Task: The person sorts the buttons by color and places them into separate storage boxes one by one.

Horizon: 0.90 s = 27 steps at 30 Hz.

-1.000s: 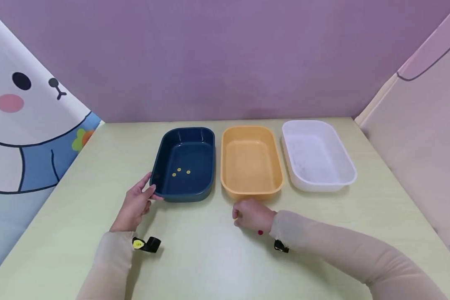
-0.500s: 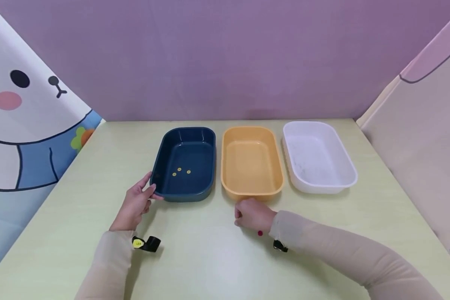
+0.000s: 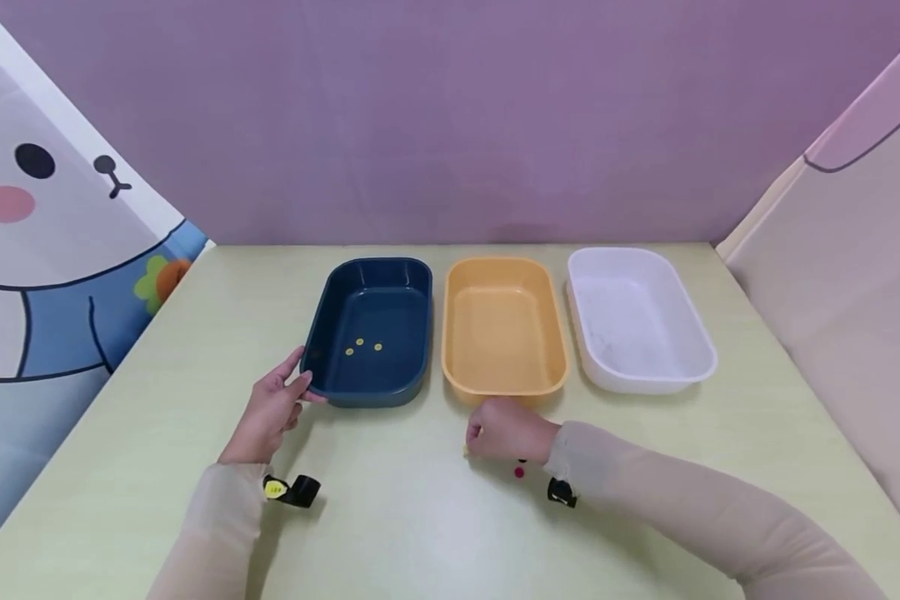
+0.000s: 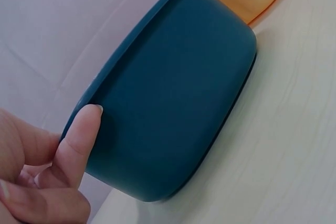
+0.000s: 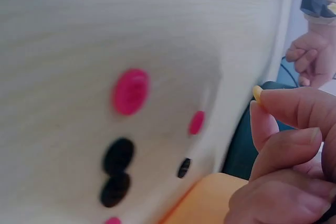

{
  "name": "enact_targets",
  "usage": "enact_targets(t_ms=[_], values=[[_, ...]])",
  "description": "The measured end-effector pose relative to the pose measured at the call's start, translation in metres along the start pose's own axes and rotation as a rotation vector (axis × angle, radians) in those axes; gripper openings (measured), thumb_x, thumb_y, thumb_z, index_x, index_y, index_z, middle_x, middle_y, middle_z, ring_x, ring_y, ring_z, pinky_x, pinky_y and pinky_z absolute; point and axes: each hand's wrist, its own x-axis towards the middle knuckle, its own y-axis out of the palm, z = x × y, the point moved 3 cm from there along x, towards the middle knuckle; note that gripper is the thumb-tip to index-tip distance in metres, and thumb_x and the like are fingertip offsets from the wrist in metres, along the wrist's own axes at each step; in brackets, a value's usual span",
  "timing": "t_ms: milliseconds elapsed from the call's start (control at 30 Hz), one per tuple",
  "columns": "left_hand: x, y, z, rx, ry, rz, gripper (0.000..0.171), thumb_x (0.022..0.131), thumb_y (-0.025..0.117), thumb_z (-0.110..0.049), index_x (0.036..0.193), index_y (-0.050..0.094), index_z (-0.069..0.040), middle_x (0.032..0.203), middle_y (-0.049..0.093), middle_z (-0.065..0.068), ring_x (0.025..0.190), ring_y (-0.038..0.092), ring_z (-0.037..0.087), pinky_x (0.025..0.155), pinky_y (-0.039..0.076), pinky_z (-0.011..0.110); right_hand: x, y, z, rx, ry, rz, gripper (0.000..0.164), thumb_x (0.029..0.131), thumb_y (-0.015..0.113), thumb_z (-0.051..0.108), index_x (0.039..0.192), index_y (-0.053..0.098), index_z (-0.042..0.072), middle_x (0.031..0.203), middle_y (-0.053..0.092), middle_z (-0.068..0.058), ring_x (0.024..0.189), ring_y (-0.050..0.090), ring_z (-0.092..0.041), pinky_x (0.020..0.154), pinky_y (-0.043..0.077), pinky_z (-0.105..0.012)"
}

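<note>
Right hand [image 3: 510, 432] pinching a yellow button [image 5: 257, 94], left hand [image 3: 270, 417] gripping the dark blue tray [image 3: 390, 304]

The button sits at the very tips of the right fingers, pinched with its thin edge showing. It should be light, stiff and perhaps slippery, so its rim is the likely place to hold. The tray, its corner held in the left fingers, looks like firm, light plastic, best taken by the lip.

The head view alone shows three more yellow buttons [image 3: 349, 352] in the tray, beyond the left fingertips. The right wrist view shows several pink buttons [image 5: 130, 92] and black buttons [image 5: 119, 156] apart from the pinching fingers; the head view shows little of these. Only the left wrist view shows a fingertip against the tray's outer wall.
</note>
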Motion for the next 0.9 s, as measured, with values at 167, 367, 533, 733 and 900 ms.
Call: enact_targets(t_ms=[167, 367, 533, 733, 900], values=[[0.003, 0.0, -0.002, 0.008, -0.011, -0.006, 0.058, 0.105, 0.039, -0.021, 0.155, 0.012, -0.019, 0.067, 0.066, -0.011, 0.042, 0.031, 0.006, 0.043, 0.024, 0.02, 0.002, -0.006, 0.007, -0.027, -0.027, 0.001, 0.013, 0.081, 0.067, 0.004, 0.071, 0.072, 0.01, 0.069, 0.064, 0.007, 0.06, 0.051, -0.009, 0.064, 0.043, -0.025], [0.003, 0.0, -0.002, -0.004, -0.01, 0.0, 0.058, 0.105, 0.038, -0.019, 0.155, 0.01, -0.019, 0.066, 0.066, -0.011, 0.041, 0.032, 0.006, 0.042, 0.024, 0.019, 0.007, -0.01, 0.014, 0.048, -0.025, 0.012, 0.011, 0.084, 0.066, 0.004, 0.077, 0.074, 0.008, 0.067, 0.064, 0.004, 0.057, 0.05, -0.007, 0.066, 0.043, -0.025], [0.004, 0.002, -0.003, 0.005, 0.01, -0.002, 0.057, 0.104, 0.038, -0.019, 0.155, 0.012, -0.017, 0.064, 0.066, -0.011, 0.041, 0.032, 0.005, 0.042, 0.024, 0.019, 0.011, -0.017, 0.019, 0.112, -0.009, 0.002, 0.009, 0.086, 0.067, 0.006, 0.083, 0.075, 0.006, 0.069, 0.063, 0.005, 0.054, 0.049, -0.009, 0.064, 0.042, -0.025], [0.001, 0.004, -0.001, 0.015, -0.003, -0.005, 0.058, 0.104, 0.039, -0.018, 0.155, 0.012, -0.017, 0.065, 0.066, -0.011, 0.042, 0.031, 0.006, 0.042, 0.024, 0.019, 0.014, -0.025, 0.025, 0.15, -0.032, -0.011, 0.009, 0.086, 0.068, 0.007, 0.084, 0.076, 0.004, 0.071, 0.065, 0.004, 0.064, 0.051, -0.012, 0.064, 0.043, -0.025], [-0.002, 0.003, 0.0, 0.024, -0.001, -0.015, 0.058, 0.104, 0.04, -0.019, 0.155, 0.011, -0.017, 0.066, 0.066, -0.011, 0.041, 0.03, 0.006, 0.042, 0.024, 0.02, 0.018, -0.035, 0.029, 0.152, -0.082, -0.052, 0.009, 0.086, 0.068, 0.007, 0.085, 0.076, 0.002, 0.074, 0.066, 0.004, 0.069, 0.052, -0.011, 0.065, 0.044, -0.023]])
